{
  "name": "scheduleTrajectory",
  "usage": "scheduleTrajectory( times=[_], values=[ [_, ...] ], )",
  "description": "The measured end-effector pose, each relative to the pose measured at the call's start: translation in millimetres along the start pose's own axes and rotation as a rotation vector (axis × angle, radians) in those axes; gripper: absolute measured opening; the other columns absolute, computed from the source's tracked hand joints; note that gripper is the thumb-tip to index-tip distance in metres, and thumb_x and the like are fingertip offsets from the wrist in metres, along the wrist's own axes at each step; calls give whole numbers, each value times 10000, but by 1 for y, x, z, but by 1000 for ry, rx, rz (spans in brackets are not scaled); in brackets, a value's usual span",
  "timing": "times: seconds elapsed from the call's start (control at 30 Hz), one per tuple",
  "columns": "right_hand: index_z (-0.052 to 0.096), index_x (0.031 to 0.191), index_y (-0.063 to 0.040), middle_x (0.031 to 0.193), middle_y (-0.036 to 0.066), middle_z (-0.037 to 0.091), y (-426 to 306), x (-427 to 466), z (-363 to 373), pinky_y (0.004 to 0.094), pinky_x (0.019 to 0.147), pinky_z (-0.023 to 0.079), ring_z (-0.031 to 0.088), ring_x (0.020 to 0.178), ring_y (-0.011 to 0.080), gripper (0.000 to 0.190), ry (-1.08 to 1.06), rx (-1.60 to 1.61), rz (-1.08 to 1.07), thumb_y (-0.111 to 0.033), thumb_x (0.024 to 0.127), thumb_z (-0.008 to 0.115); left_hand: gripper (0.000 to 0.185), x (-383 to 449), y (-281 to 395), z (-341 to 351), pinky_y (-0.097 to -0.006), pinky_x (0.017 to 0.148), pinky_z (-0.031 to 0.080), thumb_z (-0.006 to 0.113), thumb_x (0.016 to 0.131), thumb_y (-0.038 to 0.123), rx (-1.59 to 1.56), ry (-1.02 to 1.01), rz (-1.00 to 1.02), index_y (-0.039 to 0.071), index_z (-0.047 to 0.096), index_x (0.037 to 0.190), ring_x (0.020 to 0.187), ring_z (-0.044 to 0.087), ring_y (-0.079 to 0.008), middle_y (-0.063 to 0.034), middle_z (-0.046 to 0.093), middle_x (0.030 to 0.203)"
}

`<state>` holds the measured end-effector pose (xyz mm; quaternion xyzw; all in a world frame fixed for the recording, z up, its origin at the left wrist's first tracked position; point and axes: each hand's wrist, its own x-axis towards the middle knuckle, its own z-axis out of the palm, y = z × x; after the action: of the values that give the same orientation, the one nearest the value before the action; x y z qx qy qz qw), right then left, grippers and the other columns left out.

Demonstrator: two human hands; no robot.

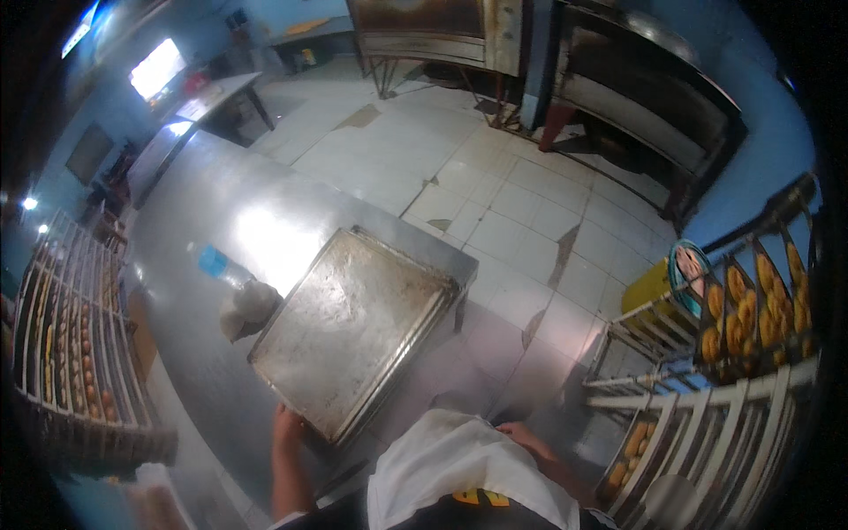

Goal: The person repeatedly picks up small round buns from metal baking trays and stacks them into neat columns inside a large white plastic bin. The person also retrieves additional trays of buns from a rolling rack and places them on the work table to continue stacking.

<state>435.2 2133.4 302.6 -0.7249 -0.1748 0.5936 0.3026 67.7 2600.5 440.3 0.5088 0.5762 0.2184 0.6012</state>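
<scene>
A stack of worn metal baking trays lies on a stainless-steel table, its near corner overhanging the edge. My left hand grips the rim on the tray stack's near left side, some fingers hidden by the metal. My right hand is low beside the white apron on my front, partly covered by the cloth; whether it holds anything is not visible. Left of the trays are a crumpled pale cloth or bag and a clear plastic bottle with a blue cap.
A rack with trays of baked goods stands at left. At right are another metal rack holding bread and a yellow bin. Two deck ovens stand beyond the tiled floor, which has broken patches.
</scene>
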Motion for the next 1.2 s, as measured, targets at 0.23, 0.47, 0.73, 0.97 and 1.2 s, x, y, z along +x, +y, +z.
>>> scheduleTrajectory(
  times=[0.23,0.47,0.73,0.97,1.2],
  values=[
    [693,1170,-74,1079,109,730,-58,111,-174,357,877,512,673,983,208,436,-150,-184,-178,-413,900,651,520,-15,60,64,-379,895,484,527,900,70,103,418,-261,49,494,1419,1077,613,-302,-143,636,1167],
    [672,1244,-105,1224,136,685,-134,184,-385,368,989,486,636,1144,253,546,-213,-526,-172,-507,875,666,527,-8,152,252,-453,1008,447,592,894,114,707,909,-330,50,484,1406,1238,486,-401,-207,453,1388],
    [619,1301,-37,1232,173,671,-265,305,-579,374,996,484,635,1147,272,615,-81,-536,-18,-477,876,685,536,70,218,444,-469,1049,394,584,884,101,598,973,387,14,456,1397,1219,485,-393,-245,457,1329],
    [640,1254,-22,1124,149,712,-467,449,-717,354,903,521,675,1014,243,499,227,-351,-119,-339,876,715,503,299,343,530,-425,989,423,631,858,119,284,1038,340,-15,491,1322,1089,520,-317,-191,499,1211],
    [694,1127,-36,897,108,707,-528,534,-813,349,696,540,669,810,194,297,330,-413,96,-207,884,673,478,500,538,662,-409,912,476,698,850,91,192,551,724,-12,504,1274,1039,544,-300,-176,521,1165]
  ],
)
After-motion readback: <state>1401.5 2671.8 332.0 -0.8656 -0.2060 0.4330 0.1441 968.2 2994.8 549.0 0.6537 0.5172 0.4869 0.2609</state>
